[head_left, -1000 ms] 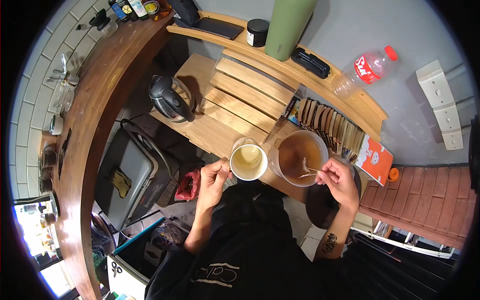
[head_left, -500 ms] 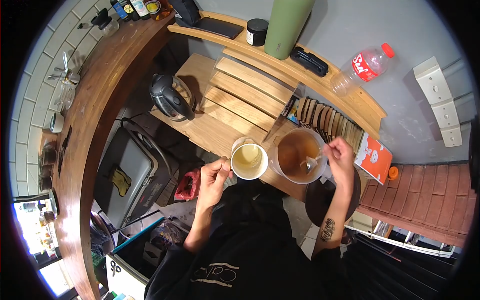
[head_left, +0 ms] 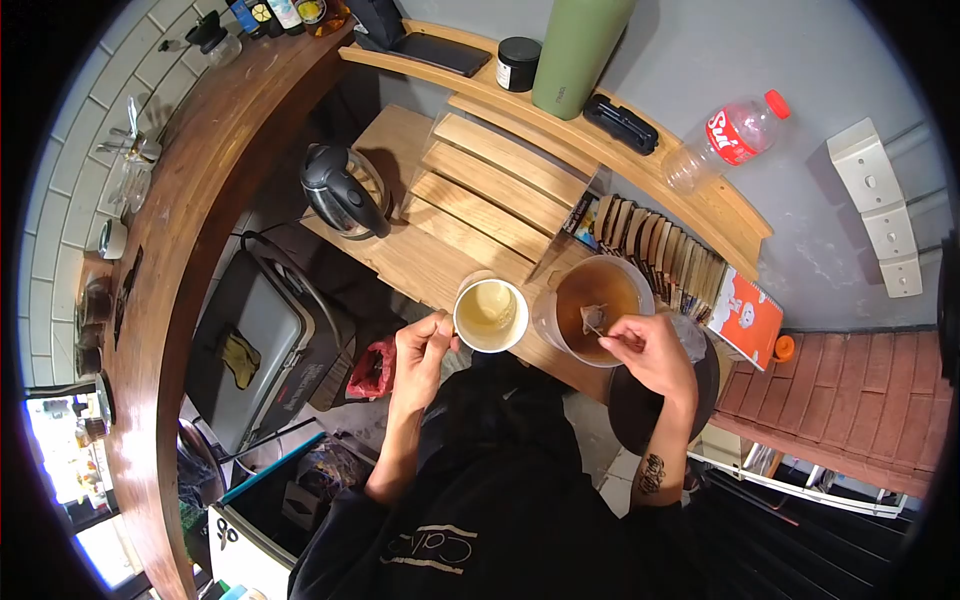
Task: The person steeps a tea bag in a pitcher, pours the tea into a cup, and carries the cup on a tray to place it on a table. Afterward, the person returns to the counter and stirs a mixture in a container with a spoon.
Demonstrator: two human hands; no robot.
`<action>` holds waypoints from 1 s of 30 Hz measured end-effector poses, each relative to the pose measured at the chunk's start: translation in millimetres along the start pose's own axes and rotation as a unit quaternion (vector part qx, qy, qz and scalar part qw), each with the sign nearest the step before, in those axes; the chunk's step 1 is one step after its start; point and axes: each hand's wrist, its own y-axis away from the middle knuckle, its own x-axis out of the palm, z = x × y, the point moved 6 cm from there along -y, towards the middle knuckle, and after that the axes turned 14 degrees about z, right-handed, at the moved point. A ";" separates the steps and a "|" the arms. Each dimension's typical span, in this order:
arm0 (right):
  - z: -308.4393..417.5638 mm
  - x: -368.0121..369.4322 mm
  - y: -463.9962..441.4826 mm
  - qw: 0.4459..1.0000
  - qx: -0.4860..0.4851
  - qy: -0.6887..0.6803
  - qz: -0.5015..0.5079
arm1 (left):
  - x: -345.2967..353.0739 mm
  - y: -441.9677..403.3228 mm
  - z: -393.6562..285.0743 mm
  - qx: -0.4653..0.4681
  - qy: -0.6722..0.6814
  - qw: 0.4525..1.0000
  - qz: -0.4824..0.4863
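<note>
My left hand (head_left: 420, 358) is closed round the handle of a white mug (head_left: 459, 318), held upright with a pale yellowish drink (head_left: 489, 307) inside. Just right of it stands a clear plastic pitcher (head_left: 543, 318), partly filled with brown, tea-like liquid (head_left: 580, 287). My right hand (head_left: 652, 352) is over the pitcher's near right rim, thumb and fingers pinched on a thin stem. At the stem's lower end a small shiny piece, which looks like a spoon (head_left: 592, 320), dips into the liquid. Its exact shape is blurred by the liquid.
An electric kettle (head_left: 345, 195) stands left of a slatted wooden board (head_left: 490, 205). Behind the pitcher runs a row of books (head_left: 660, 250). A curved shelf (head_left: 480, 80) carries a green bottle (head_left: 580, 55) and a plastic bottle (head_left: 725, 140). A round dark seat (head_left: 640, 410) is below right.
My right hand has moved left and nearer to me, bringing the spoon from the pitcher's right side towards its middle. My left hand and the mug have shifted slightly left.
</note>
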 end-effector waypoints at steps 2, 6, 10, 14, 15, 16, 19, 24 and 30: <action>-4.4 -8.4 13.2 0.999 -0.007 -0.016 -0.051 | -1.1 -0.9 1.0 0.000 0.001 1.000 0.002; -38.7 -24.9 19.1 0.989 0.017 -0.033 -0.143 | -1.4 -0.8 3.9 -0.011 0.012 1.000 -0.007; -38.8 -27.8 12.5 0.976 0.012 -0.076 -0.203 | -1.7 2.1 8.0 -0.040 0.033 0.999 -0.001; -13.5 -13.5 0.4 0.979 -0.018 -0.062 -0.193 | 1.8 3.0 13.2 -0.060 0.043 0.997 -0.016; -16.4 -5.5 -6.5 0.983 -0.023 -0.039 -0.178 | 1.8 3.6 16.7 -0.058 0.043 0.997 -0.015; -21.6 1.8 -12.1 0.982 -0.019 -0.085 -0.166 | 1.5 5.1 22.6 -0.065 0.059 0.996 -0.019; -3.6 -8.5 6.8 0.974 -0.027 -0.072 -0.214 | -0.1 4.9 33.9 -0.071 0.087 0.993 -0.023; 0.4 -26.6 23.4 0.970 -0.022 -0.061 -0.235 | 4.6 5.6 40.4 -0.080 0.135 0.987 -0.030; -9.6 -9.8 21.5 0.972 -0.026 -0.099 -0.210 | 5.1 2.6 43.1 -0.075 0.148 0.986 -0.034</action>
